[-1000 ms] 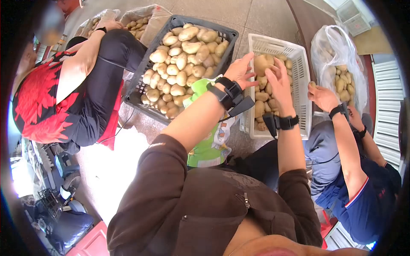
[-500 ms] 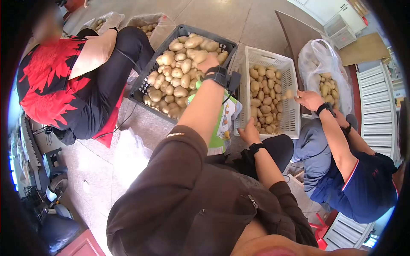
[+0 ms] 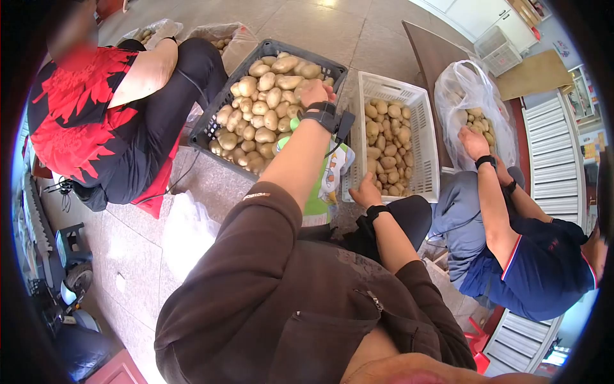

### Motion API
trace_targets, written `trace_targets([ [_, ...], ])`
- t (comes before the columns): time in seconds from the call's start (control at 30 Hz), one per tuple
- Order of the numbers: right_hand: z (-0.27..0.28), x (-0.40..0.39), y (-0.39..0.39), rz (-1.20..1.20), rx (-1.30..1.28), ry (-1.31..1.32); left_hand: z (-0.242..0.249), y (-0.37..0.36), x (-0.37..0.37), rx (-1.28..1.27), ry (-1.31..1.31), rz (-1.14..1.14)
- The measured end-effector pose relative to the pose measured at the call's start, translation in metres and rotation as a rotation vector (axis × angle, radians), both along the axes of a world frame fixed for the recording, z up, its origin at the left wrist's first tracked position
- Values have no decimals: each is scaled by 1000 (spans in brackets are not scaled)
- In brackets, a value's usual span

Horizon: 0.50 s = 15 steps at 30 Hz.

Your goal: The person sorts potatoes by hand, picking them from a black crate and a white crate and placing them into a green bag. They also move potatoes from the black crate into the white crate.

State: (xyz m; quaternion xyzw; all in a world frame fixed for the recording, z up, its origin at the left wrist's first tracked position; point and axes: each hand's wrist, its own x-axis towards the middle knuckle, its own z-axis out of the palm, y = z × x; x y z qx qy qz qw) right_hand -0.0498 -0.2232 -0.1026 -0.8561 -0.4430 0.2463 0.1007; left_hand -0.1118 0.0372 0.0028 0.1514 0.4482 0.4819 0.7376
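Note:
My left hand [image 3: 318, 94] is over the far right part of a black crate [image 3: 203, 136] heaped with potatoes [image 3: 259, 109]. Its fingers are curled down among them, and whatever they hold is hidden. At the near left corner of a white crate [image 3: 430, 147], my right hand [image 3: 366, 191] rests by the rim with the thumb apart from the fingers and nothing visible in it. Smaller potatoes [image 3: 388, 147] fill the left part of that crate. A green and white printed bag [image 3: 323, 182] lies between the crates, beneath my left forearm.
On the right, a co-worker's hand [image 3: 473, 142] is at a clear plastic bag [image 3: 457, 96] with potatoes. Another person [image 3: 83, 128] in red and black sits on the left. Behind that person are more bags of potatoes [image 3: 220, 41]. White plastic [image 3: 188, 233] lies on the floor.
My left hand's fingers have curled in, where they reached over the potatoes before. The co-worker's hand on the right has gone from the white crate's edge to the plastic bag. The view has shifted slightly.

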Motion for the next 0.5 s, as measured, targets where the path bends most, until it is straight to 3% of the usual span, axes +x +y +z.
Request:
trace_targets([
  [0.2, 4, 1, 2, -41, -63, 50, -20, 11, 6, -77, -65, -33],
  [0.27, 12, 1, 2, -46, -69, 69, -47, 20, 11, 90, 46, -162],
  [0.3, 12, 0, 3, -67, -111, 65, -40, 18, 8, -9, -71, -161],
  [0.33, 7, 1, 2, -62, -89, 34, -28, 11, 8, -31, -51, -94],
  [0.37, 6, 4, 2, -49, -118, 36, -25, 11, 5, 9, -17, -176],
  [0.43, 7, 5, 2, -35, -140, 21, -42, 20, 10, -20, -215, -131],
  [0.5, 6, 3, 3, -19, -136, -12, -43, 26, 13, -86, -208, -138],
])
